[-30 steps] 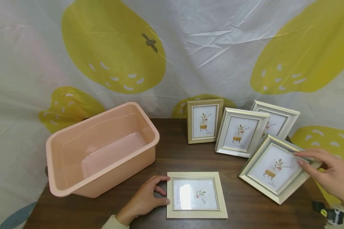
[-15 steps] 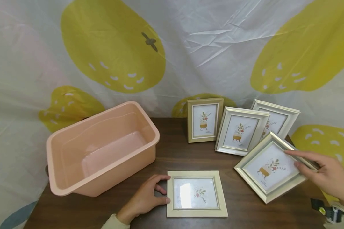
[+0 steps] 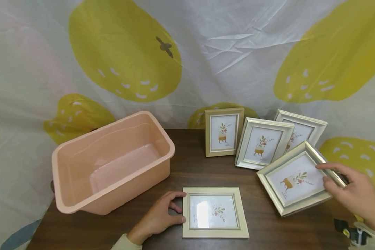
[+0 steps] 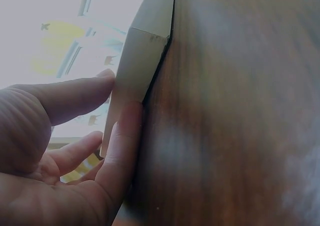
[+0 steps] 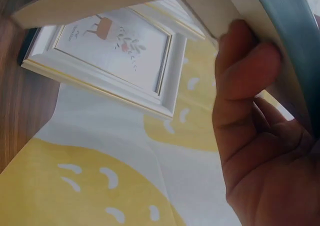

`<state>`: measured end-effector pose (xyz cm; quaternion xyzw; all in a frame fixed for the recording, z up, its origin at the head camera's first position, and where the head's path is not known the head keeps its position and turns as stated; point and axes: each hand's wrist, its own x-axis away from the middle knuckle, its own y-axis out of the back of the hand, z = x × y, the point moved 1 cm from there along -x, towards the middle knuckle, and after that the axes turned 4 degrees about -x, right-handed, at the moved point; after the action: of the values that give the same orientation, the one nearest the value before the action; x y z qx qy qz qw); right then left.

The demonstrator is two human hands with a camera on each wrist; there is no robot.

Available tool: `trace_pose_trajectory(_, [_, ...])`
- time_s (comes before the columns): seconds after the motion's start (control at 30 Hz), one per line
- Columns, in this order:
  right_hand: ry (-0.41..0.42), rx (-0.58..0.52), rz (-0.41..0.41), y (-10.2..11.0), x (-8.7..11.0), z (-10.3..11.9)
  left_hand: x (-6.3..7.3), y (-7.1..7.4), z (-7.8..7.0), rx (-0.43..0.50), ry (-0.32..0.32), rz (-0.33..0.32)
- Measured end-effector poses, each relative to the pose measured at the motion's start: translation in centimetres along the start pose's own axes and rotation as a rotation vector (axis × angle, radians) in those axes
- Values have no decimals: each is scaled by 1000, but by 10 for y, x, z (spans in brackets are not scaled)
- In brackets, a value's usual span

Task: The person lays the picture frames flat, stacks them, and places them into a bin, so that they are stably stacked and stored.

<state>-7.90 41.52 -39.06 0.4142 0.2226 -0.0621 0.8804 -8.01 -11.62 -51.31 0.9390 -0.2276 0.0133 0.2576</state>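
My right hand (image 3: 356,194) grips the right side of a silver picture frame (image 3: 272,187), with the thumb and index finger on its front. The frame is tilted, and its card shows a potted plant. In the right wrist view, curled fingers (image 5: 250,71) press its beige back (image 5: 210,6), beside a strip that sticks out. My left hand (image 3: 159,217) touches the left edge of a cream picture frame (image 3: 242,217) lying flat on the table. The left wrist view shows its fingertips (image 4: 127,118) against that frame's side (image 4: 140,61).
A pink plastic tub (image 3: 112,198) stands at the left. Behind my hands, a tan picture frame (image 3: 208,135), a silver-white picture frame (image 3: 243,146) and another white picture frame (image 3: 317,132) stand upright on the dark wood table (image 3: 187,173). A lemon-patterned cloth (image 3: 225,62) hangs behind.
My right hand has shifted a little left, turning the silver picture frame clockwise so its lower corner swung left. The left hand and the cream picture frame have stayed in place.
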Motion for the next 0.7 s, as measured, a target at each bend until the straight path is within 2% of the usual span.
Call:
trace_pose_trajectory(0.27, [-93, -78, -111, -1, 5, 13, 2, 2, -3, -21, 7, 8])
trace_pose_trajectory(0.47, [-83, -191, -146, -8, 11, 24, 3, 3, -4, -6, 8, 20])
trace_pose_trajectory(0.7, [-100, -284, -169, -12, 7, 36, 5, 2, -10, -20, 10, 26])
